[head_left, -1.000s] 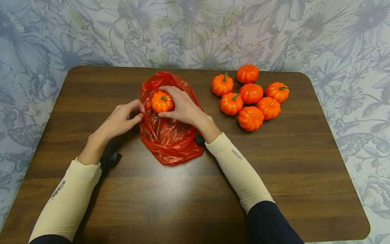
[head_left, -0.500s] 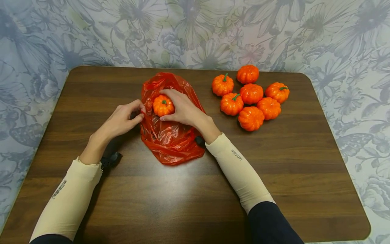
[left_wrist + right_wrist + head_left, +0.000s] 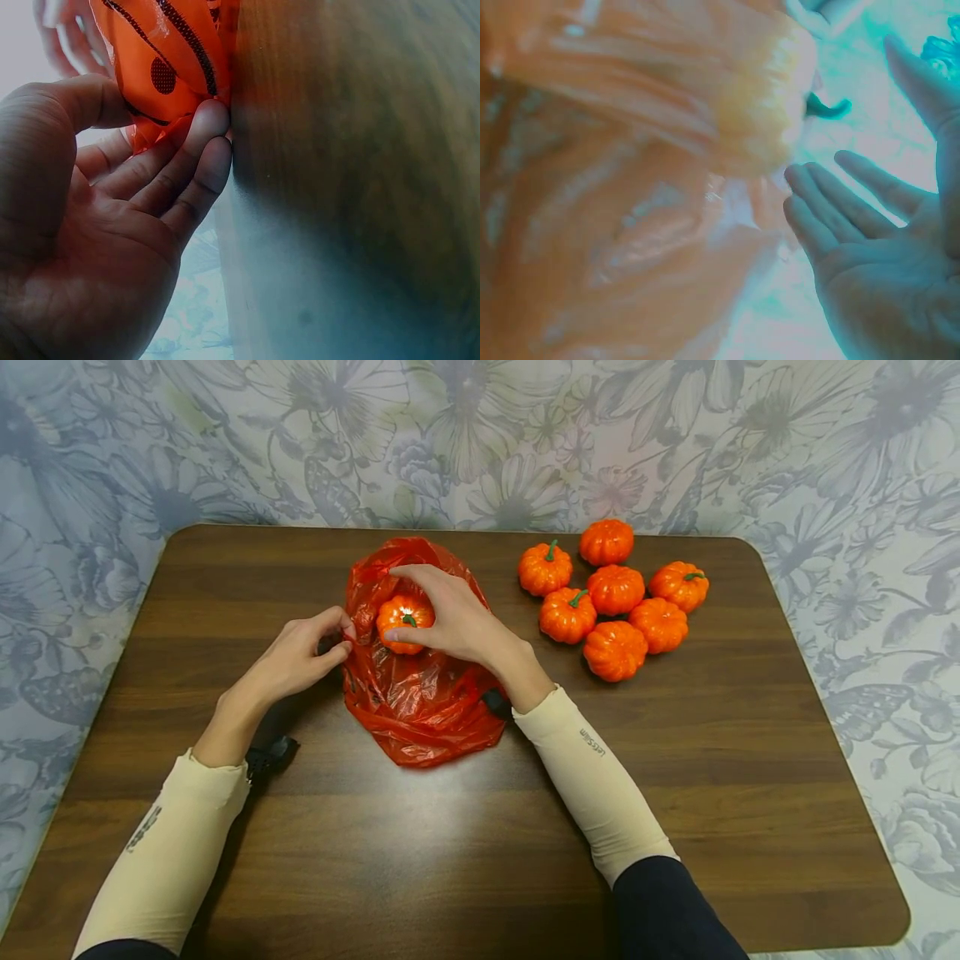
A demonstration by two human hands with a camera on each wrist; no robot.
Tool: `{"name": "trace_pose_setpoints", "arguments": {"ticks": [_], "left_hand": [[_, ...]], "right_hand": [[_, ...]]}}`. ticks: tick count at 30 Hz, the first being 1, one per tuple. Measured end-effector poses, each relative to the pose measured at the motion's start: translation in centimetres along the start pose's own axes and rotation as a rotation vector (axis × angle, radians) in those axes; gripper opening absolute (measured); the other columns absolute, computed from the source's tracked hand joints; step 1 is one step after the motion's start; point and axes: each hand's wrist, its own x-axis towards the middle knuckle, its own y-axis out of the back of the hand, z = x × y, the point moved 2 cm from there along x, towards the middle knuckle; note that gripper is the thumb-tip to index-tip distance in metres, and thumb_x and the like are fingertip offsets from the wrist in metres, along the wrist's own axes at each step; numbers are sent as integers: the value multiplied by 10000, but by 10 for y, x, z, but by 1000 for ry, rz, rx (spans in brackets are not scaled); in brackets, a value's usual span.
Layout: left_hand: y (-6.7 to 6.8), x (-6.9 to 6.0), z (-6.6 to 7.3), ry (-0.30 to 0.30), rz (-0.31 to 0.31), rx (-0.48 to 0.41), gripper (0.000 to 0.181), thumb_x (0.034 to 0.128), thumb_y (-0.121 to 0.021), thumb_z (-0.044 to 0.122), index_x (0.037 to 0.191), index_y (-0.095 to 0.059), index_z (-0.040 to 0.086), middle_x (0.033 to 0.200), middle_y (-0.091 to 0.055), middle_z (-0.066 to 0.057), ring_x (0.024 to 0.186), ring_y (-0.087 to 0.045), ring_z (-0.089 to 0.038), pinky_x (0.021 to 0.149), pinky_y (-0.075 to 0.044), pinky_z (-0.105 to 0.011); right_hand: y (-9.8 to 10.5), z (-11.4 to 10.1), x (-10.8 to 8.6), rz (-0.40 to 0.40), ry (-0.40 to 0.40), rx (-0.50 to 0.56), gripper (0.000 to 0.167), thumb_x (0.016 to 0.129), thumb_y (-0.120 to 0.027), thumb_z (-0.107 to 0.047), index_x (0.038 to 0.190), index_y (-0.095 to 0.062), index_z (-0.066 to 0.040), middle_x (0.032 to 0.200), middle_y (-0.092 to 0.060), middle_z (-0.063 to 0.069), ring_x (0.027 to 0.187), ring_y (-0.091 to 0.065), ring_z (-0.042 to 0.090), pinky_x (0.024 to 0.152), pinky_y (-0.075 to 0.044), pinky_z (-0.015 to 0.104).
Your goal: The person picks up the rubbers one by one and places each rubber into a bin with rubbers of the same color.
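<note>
A red plastic bag (image 3: pixel 420 727) lies crumpled on the table, left of the middle. My left hand (image 3: pixel 300 656) pinches its left edge; in the left wrist view the thumb and fingers (image 3: pixel 206 120) hold the film, which has dark printing. On the bag sits a small, shiny orange pumpkin (image 3: pixel 395 610) with a green stem. My right hand (image 3: pixel 461 618) is just right of and above this pumpkin, its fingers spread. The right wrist view has the pumpkin (image 3: pixel 757 105) apart from the straight fingers (image 3: pixel 840 199), with nothing in the palm.
Several more small orange pumpkins (image 3: pixel 615 589) are clustered on the wooden table (image 3: pixel 712 777), right of the bag, near the back edge. A floral-patterned wall (image 3: pixel 517 452) stands behind the table. Black wrist devices (image 3: pixel 273 756) sit at the sleeves.
My right hand has let go of the pumpkin and lifted slightly off it, fingers spreading. The pumpkin has shifted a little right and toward me. The left hand keeps its pinch on the bag.
</note>
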Motion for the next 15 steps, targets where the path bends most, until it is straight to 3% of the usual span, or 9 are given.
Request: {"name": "trace_pose_setpoints", "arguments": {"ticks": [9,15], "left_hand": [[0,0,-2,-1,-7,16,77,1003,-624,35,1045,-607,97,914,-679,-41,838,-594,-190,751,-458,-306],[-1,0,-2,-9,0,20,69,1002,-625,43,1046,-609,94,906,-671,-38,829,-591,-185,746,-454,-289]], "right_hand": [[11,-9,-3,46,81,11,807,877,-840,-510,1490,-542,-75,1473,-605,69,1394,-534,167,1196,-359,273],[15,-11,-5,34,69,-16,788,894,-821,-516,1495,-535,-94,1482,-595,49,1411,-513,150,1211,-342,286]]}}
